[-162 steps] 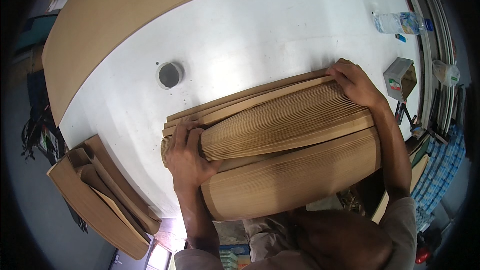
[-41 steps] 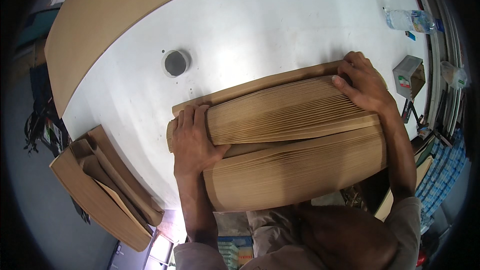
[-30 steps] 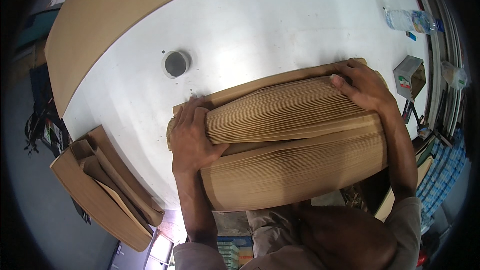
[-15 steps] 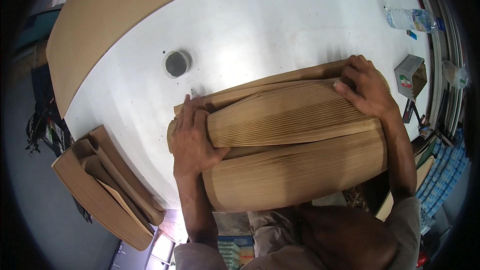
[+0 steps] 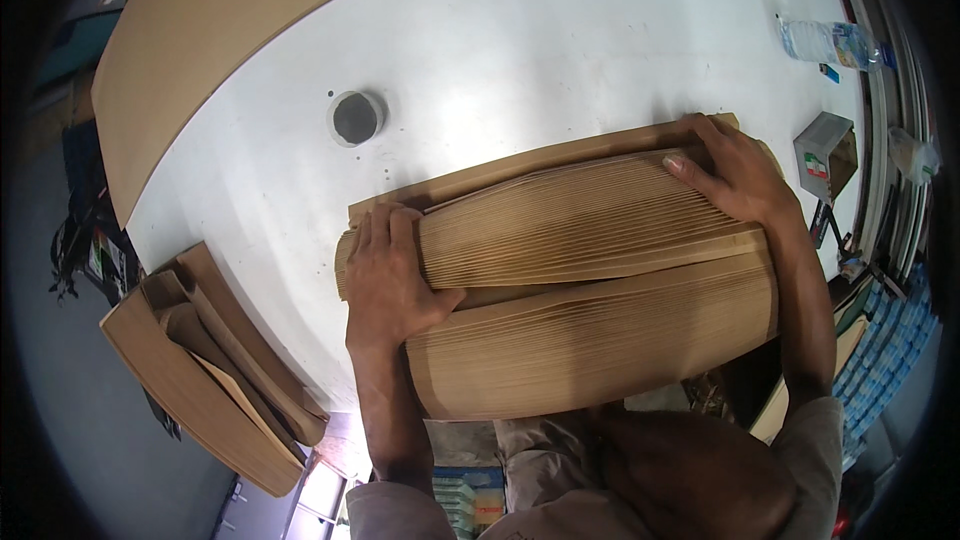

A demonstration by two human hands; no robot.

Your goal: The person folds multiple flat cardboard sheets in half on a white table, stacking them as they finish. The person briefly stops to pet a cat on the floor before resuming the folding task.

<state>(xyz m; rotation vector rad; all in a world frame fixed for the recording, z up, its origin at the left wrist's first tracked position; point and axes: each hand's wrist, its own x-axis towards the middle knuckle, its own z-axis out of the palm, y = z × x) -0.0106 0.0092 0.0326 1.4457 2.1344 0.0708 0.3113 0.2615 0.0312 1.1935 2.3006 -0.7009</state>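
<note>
A thick stack of folded brown kraft paper (image 5: 560, 222) lies at the table's near edge, its many layered edges fanned toward me. Just below it, a second bundle of the same brown paper (image 5: 600, 345) bulges past the edge toward my body. My left hand (image 5: 388, 275) wraps round the stack's left end, fingers over the far side and thumb in the gap between the two bundles. Around the upper right end my right hand (image 5: 735, 175) is curled, its thumb on the layered edges and its fingertips partly hidden behind.
Folded brown paper pieces (image 5: 220, 370) lean at the table's left edge. A large brown sheet (image 5: 190, 50) covers the far left. The white table (image 5: 560, 60) has a round hole (image 5: 356, 118). A plastic bottle (image 5: 825, 43) and a small metal box (image 5: 826, 155) sit at right.
My left fingers have drawn back from the far side and bent down onto the stack's end. My right fingers have curled lower over the far edge. The bundles have barely moved.
</note>
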